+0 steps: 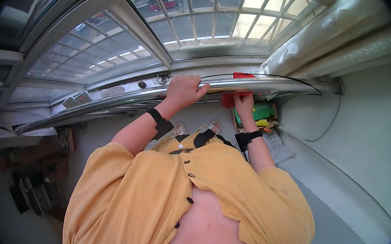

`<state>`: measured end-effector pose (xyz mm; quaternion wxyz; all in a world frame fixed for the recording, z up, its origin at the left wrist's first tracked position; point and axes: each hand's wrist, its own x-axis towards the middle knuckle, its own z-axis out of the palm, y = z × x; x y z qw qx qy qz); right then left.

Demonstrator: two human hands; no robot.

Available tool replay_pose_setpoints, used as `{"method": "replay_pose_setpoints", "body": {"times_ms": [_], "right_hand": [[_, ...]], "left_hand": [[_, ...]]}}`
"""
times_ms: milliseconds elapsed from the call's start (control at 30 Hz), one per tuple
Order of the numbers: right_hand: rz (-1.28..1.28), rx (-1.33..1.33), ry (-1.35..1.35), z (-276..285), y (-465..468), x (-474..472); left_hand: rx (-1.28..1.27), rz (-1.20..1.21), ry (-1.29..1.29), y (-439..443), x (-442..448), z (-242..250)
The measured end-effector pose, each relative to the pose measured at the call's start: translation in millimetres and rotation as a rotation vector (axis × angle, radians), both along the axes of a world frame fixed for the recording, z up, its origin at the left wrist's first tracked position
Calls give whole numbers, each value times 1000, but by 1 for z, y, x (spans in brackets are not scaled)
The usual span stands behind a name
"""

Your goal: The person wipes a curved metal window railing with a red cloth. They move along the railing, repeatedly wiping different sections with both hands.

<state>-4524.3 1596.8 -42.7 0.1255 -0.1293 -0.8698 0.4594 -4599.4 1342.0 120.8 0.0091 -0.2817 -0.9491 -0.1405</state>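
Note:
A polished metal railing (226, 85) runs across in front of me below the window. My left hand (184, 90) is wrapped over the top of this rail, its thumb pointing right. To the right, my right hand (243, 105) pinches a red cloth (228, 99) just under the rail. The cloth passes behind the rail, and its upper part shows above it. My right fingertips are partly hidden by the rail and the cloth. A thin black cable (291, 78) arches over the rail beside the cloth.
Below my right hand sits a cardboard box (235, 119) with green and yellow packages (263, 111). A white curtain (310, 37) hangs at right by the wall. On the windowsill lie a small dark object (142, 85) and a device with a red light (83, 98). Barred windows (206, 25) stand beyond.

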Motion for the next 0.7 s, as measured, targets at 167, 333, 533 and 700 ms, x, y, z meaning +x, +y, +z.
{"method": "replay_pose_setpoints", "body": {"times_ms": [167,333,533,700], "right_hand": [[-41,75,-161,-34,-4,1],[-88,148,-470,-52,2,4],[290,-402,-274,-1,-23,31],[428,-497,-164,40,-65,8]], "left_hand": [[14,-21,-29,1,0,-1],[37,-13,-14,1,1,0],[23,-16,-36,1,1,1],[-10,-24,-81,0,0,3]]}}
